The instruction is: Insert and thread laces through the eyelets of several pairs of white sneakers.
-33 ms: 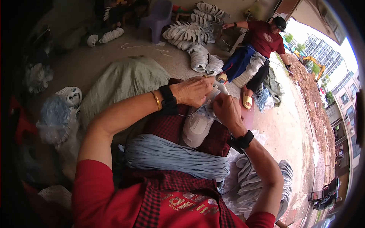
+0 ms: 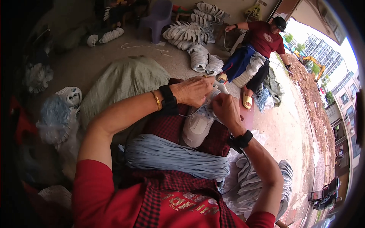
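Observation:
A pale sneaker (image 2: 197,131) rests toe toward me on the dark red checked cloth over my lap. My left hand (image 2: 194,91) is closed at its upper part, near the ankle opening, with the fingertips curled out of sight. Beside it, my right hand (image 2: 227,112) is pinched over the lacing area; what lies between its fingers is too small to make out. Light blue lacing shows on the shoe between the hands. Across my lap, nearer my body, lies a thick bundle of light blue shoelaces (image 2: 175,157).
Stacked pale shoes (image 2: 247,182) lie by my right elbow, more shoe rows (image 2: 186,34) at the back. A grey-green sack (image 2: 121,81) bulges at my left. Ahead sits a co-worker (image 2: 262,41) in a dark red shirt. A purple chair (image 2: 156,19) stands behind.
My right hand has shifted very slightly, up and toward the left hand. The co-worker's raised hand has moved a little. My left hand and the sneaker stay in place.

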Available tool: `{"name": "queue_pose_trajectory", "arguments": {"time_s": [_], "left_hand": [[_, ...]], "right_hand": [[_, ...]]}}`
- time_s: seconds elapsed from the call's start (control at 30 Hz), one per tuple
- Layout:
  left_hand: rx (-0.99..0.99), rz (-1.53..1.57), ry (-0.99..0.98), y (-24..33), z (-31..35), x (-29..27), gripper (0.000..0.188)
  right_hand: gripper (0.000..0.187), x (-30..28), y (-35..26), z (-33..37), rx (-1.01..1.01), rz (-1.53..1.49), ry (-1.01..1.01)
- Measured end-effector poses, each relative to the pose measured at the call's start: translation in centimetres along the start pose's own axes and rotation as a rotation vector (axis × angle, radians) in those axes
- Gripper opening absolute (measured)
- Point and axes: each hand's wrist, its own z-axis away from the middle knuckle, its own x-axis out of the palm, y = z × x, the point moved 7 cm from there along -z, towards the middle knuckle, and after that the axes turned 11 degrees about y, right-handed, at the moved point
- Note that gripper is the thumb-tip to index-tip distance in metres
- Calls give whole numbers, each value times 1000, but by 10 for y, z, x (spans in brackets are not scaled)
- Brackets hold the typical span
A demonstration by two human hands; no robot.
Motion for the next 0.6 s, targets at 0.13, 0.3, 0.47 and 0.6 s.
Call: {"name": "queue_pose_trajectory", "arguments": {"time_s": [0.13, 0.3, 0.47, 0.6], "left_hand": [[-40, 32, -25, -9, 4, 1, 7], [-47, 36, -45, -6, -2, 7, 9], [-93, -4, -132, -4, -2, 11, 12], [113, -221, 62, 9, 9, -5, 21]], "right_hand": [[14, 2, -13, 2, 75, -176, -195], [14, -6, -20, 3, 1, 13, -75], [14, -7, -22, 6, -40, -38, -31], [15, -20, -34, 13, -217, -84, 81]]}}
